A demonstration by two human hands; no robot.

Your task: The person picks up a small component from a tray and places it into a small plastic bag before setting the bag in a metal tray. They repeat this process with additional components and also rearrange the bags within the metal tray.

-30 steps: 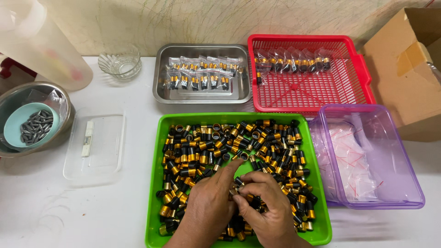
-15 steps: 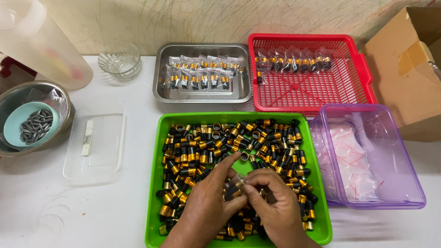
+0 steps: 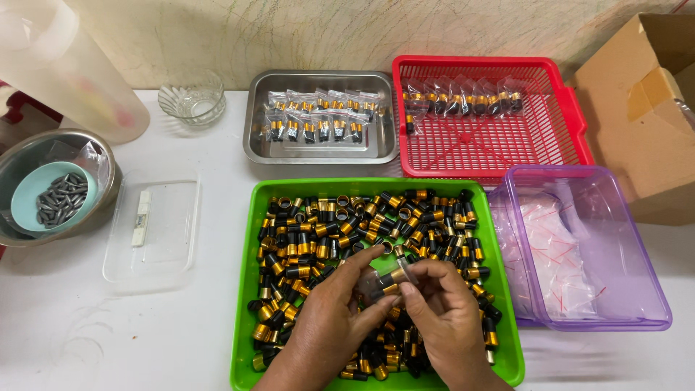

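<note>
A: What sits on the white bench (image 3: 72,340), biggest things first?

B: A cardboard box (image 3: 644,108) at the far right, and a frosted plastic jug (image 3: 65,65) at the far left. In the middle, a green tray (image 3: 246,304) full of small black-and-gold caps (image 3: 311,232). Just right of it is a purple plastic tub (image 3: 651,289) with clear little bags (image 3: 557,268) in it. Behind that is a red basket (image 3: 565,108) with a row of filled bags along its back wall.

A: And the rest?

B: A steel tray (image 3: 253,116) left of the basket holds more filled bags. On the left is a clear lid (image 3: 174,246), and a metal bowl (image 3: 108,166) with a blue dish of small grey pieces. A small glass bowl (image 3: 192,101) stands near the jug.

A: Where are the hands?

B: Both are over the near half of the green tray. The left hand (image 3: 329,326) and right hand (image 3: 445,318) meet around a small clear bag (image 3: 376,282) with one black-and-gold cap (image 3: 398,275) at its mouth.

A: How is each grip?

B: The left grip is narrow, fingertips pinching the bag. The right grip is also narrow, thumb and forefinger closed on the cap at the bag's opening.
</note>
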